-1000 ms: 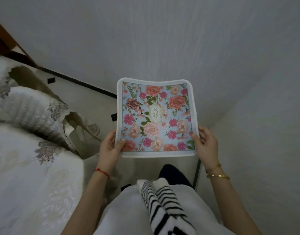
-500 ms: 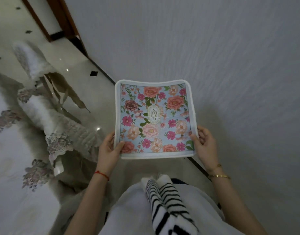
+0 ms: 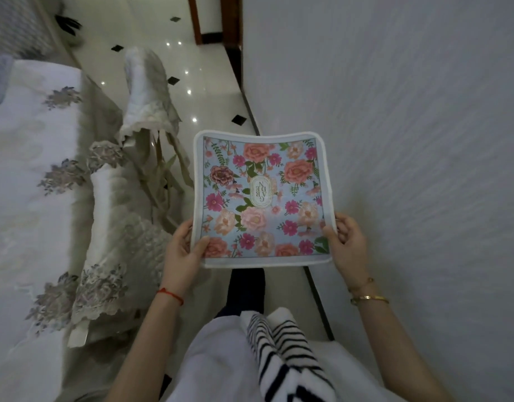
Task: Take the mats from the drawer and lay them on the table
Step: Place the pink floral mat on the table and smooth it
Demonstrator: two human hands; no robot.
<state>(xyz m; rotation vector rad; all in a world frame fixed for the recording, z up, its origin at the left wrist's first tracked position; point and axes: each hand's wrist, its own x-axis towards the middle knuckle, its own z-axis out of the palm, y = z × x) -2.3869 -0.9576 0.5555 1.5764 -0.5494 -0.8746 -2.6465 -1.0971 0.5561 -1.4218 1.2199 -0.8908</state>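
Floral mat (image 3: pixel 261 198) held flat in the air beside the white wall (image 3: pixel 409 140), above the tiled floor (image 3: pixel 203 91). Left hand (image 3: pixel 183 250) pinches the mat's near-left corner, right hand (image 3: pixel 348 245) its near-right corner; each grip has the thumb on top, and the mat extends away from both.

Mat (image 3: pixel 261 195): pale blue ground printed with pink, coral and magenta flowers and green leaves, bordered in white, with a cream oval label edged in gold at centre; tablecloth (image 3: pixel 32 158): white with grey-mauve embroidered flower clusters and a lace edge; floor (image 3: pixel 163 33): glossy cream tile with small black diamond insets. Wall (image 3: pixel 409 140): pale grey, finely textured; left wrist cord (image 3: pixel 170 294): red; right wrist bangles (image 3: pixel 368 297): gold; scarf (image 3: pixel 284 352): white with black stripes.
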